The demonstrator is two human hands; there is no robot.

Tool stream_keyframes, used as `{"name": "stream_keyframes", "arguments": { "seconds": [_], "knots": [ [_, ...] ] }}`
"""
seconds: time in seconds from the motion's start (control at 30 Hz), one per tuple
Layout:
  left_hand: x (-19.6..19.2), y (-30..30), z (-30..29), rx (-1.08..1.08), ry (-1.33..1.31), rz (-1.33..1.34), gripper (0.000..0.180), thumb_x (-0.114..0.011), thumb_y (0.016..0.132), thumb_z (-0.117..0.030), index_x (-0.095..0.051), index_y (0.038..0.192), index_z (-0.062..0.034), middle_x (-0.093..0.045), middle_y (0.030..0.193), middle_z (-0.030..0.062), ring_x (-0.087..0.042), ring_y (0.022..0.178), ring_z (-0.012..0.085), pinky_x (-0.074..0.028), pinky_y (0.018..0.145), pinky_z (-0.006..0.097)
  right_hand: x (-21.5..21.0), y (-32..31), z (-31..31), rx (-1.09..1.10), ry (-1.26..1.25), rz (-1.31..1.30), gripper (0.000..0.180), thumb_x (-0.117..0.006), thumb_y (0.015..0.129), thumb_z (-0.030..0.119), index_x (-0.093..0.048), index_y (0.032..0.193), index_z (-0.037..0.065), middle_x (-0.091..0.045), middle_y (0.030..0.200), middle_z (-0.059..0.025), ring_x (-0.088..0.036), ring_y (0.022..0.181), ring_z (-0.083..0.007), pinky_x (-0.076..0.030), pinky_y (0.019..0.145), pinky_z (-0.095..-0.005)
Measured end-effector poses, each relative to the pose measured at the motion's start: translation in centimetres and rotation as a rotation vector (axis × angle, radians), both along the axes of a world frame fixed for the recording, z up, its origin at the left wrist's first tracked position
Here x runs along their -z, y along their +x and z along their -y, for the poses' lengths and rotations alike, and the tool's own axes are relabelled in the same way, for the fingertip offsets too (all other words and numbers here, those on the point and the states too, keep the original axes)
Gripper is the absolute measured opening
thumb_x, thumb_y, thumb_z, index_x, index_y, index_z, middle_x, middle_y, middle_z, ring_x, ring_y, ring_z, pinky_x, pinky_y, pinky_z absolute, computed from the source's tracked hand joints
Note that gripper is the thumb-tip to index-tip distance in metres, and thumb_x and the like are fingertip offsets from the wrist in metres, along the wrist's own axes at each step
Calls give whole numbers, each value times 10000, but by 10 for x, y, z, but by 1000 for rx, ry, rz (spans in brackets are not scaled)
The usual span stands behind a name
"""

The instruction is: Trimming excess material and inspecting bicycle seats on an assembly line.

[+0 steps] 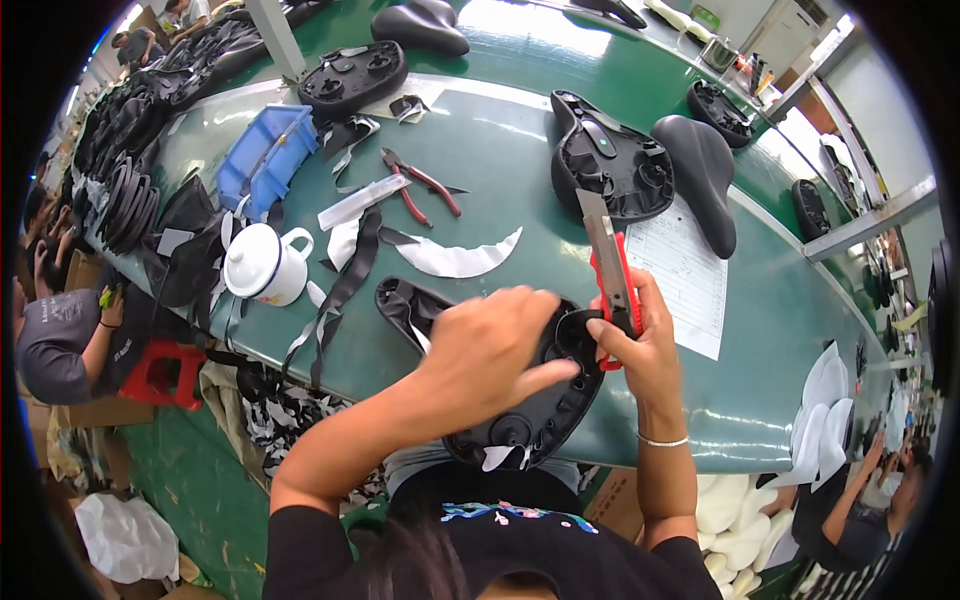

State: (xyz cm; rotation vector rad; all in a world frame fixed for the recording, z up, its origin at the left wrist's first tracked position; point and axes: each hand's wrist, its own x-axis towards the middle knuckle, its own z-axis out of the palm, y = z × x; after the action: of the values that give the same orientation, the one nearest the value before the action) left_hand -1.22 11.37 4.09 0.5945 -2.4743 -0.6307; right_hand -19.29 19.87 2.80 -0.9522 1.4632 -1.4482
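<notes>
Centrally, at the near edge of the green table point(760, 400), a black bicycle saddle point(548, 415) lies underside up, partly hidden by the hands above it. Seen from where I stand, its long axis runs obliquely: the narrow nose points away and to the person's left, and the broad rear sits close to the body. The right hand point(645, 345) is closed around a red-handled utility knife point(612, 265) beside the saddle's right flank; the saddle thus lies leftward of this grip and nearer the body. Note the governing relation: the blade point(595, 212) points up the table, away from the saddle, so in my judgement bringing the two together depends on a turn of that wrist. The left hand point(485, 345) is over the saddle's middle, thumb outstretched toward the right; it is blurred, and whether it grasps anything I cannot tell. Of the two, the right is nearer the saddle's right edge. Beyond, a pale crescent offcut point(460, 259), red-handled pliers point(435, 184) and a white mug point(260, 264) lie leftward; a second upturned saddle point(625, 170) lies rightward.
</notes>
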Motion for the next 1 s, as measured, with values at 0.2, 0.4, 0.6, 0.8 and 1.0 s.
{"name": "stream_keyframes", "arguments": {
  "seconds": [0.2,0.4,0.6,0.8,1.0],
  "knots": [
    [40,-35,21,193,202,4,176,-614,790,-218,-602,660,-101,-507,585,29,-512,716,213,-335,680,371,0,-8,-44,-9,79,-192,497,-695,800,55,-472,1244,38,-636,879,-47,-558,638,-82,-441,537,-210],
    [36,-36,25,193,314,5,234,-566,853,-227,-581,673,-78,-466,569,56,-462,656,219,-310,687,354,2,-28,-81,-249,91,-1312,588,-660,774,51,-506,1328,175,-576,725,-41,-536,537,-191,-432,460,-306],
    [30,-36,40,-148,1230,-996,301,-504,916,-246,-586,707,-47,-431,571,-17,-465,598,153,-380,620,317,19,26,-124,-69,310,-1197,613,-633,812,49,-442,1378,186,-525,667,-96,-513,509,-279,-418,483,-383],
    [5,-17,32,92,533,-264,240,-633,799,-172,-586,1011,-67,-555,750,54,-502,660,185,-423,644,312,1,23,-95,-34,347,-1117,564,-601,829,59,-449,1362,163,-562,683,-121,-540,538,-298,-437,513,-388],
    [38,-36,66,-178,-140,-111,146,-713,704,-161,-650,786,-57,-566,766,72,-492,762,230,-371,752,339,2,32,-73,-38,388,-1370,524,-566,858,127,-442,1366,159,-543,637,-129,-531,505,-314,-393,469,-408]
  ]
}}
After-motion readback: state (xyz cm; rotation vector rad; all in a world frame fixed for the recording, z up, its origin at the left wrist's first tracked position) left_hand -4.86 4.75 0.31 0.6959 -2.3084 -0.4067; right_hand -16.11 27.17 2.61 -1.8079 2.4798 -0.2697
